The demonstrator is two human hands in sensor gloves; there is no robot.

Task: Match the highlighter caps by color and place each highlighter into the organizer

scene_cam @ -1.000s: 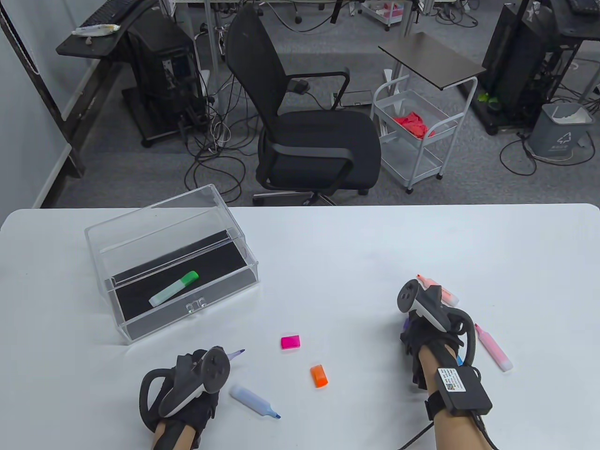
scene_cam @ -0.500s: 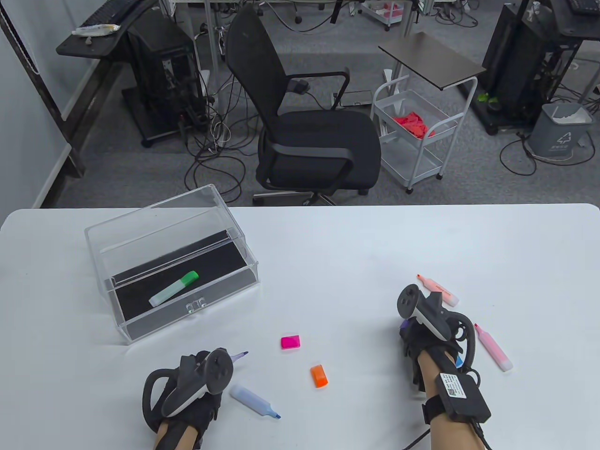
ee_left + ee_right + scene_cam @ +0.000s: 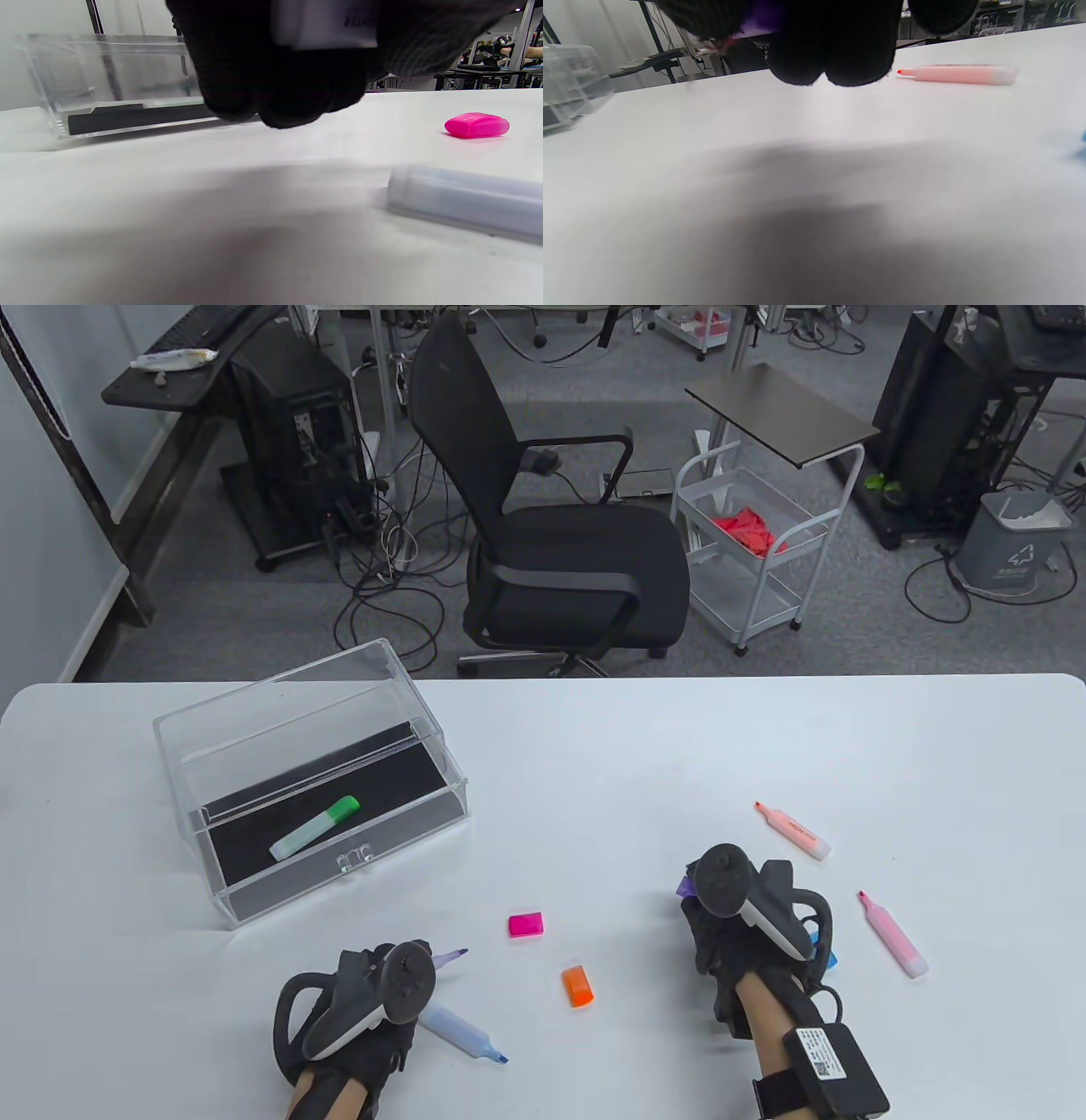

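Looking down at the white table (image 3: 594,746), both gloved hands sit near the front edge. The left hand (image 3: 365,1018) has its fingers curled round a purple highlighter (image 3: 448,958), whose uncapped tip pokes out toward the middle of the table. The right hand (image 3: 734,929) is closed round a purple cap (image 3: 684,886), and in the right wrist view a bit of purple shows between the curled fingers (image 3: 835,46). Lying loose around them: a blue highlighter (image 3: 462,1033) just beside the left hand, uncapped with its tip pointing right, and a pink cap (image 3: 526,925) and an orange cap (image 3: 578,986) between the two hands. An orange highlighter (image 3: 793,831) lies just beyond the right hand, a pink highlighter (image 3: 892,934) off to its right, and something blue (image 3: 825,957) peeks out from behind the right wrist; too hidden to say what it is. The clear organizer (image 3: 310,780) sits at the back left, well apart from both hands, with a green highlighter (image 3: 314,828), capped, already lying in its front tray. Between the left hand and the organizer is just bare table. Past the table there's a black office chair (image 3: 551,517), a white cart (image 3: 751,551) with something red in it, and lots of cables on the floor.
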